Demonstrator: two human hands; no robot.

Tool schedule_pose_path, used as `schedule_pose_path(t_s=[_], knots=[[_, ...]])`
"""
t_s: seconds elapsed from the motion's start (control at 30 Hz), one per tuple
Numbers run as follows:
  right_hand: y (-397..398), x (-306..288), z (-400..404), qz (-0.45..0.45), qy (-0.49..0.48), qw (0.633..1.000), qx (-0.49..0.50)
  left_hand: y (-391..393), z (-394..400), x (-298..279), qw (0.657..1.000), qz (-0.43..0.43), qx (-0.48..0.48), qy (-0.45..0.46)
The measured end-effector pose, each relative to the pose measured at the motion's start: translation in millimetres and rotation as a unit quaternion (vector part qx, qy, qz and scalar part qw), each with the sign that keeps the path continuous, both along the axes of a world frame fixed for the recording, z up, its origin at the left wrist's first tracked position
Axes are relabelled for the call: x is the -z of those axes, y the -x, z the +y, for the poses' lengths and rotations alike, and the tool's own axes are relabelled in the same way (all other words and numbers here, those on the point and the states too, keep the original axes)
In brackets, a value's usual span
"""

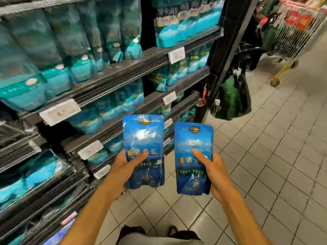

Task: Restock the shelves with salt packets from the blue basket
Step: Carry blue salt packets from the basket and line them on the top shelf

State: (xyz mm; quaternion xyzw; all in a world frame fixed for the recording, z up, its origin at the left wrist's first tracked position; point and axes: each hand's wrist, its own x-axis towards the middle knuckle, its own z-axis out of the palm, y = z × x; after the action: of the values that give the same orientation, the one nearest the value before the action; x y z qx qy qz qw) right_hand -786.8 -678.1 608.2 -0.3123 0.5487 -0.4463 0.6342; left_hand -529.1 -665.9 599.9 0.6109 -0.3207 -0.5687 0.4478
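Observation:
I hold two blue salt packets upright in front of me, above the tiled floor. My left hand (126, 165) grips the left salt packet (144, 138) near its lower half, thumb across the front. My right hand (213, 171) grips the right salt packet (193, 147) the same way, thumb on its face. The two packets are apart, side by side. The dark shelves (123, 71) to my left carry rows of teal and blue salt packets (58, 46). The blue basket is not in view.
White price tags (60, 111) hang on the shelf edges. A dark shelf post (223, 55) ends the unit, with green bags (230, 98) hanging beside it. A wire trolley (299, 27) stands at the far right. Pale floor tiles (274, 156) spread out to the right.

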Motion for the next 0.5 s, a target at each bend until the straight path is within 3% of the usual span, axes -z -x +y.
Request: schedule_pose_path(t_s=[0.27,0.5], knots=[[-24.0,-75.6,-125.4,-0.019,0.137,0.99,-0.039,-0.7,-103.2,-91.3,0.989,-0.042,-0.004,0.141],[-73.2,-185.5,-219.5,-0.03,0.274,0.957,-0.094,-32.4,-172.3,-205.2,0.944,-0.097,-0.033,0.312]])
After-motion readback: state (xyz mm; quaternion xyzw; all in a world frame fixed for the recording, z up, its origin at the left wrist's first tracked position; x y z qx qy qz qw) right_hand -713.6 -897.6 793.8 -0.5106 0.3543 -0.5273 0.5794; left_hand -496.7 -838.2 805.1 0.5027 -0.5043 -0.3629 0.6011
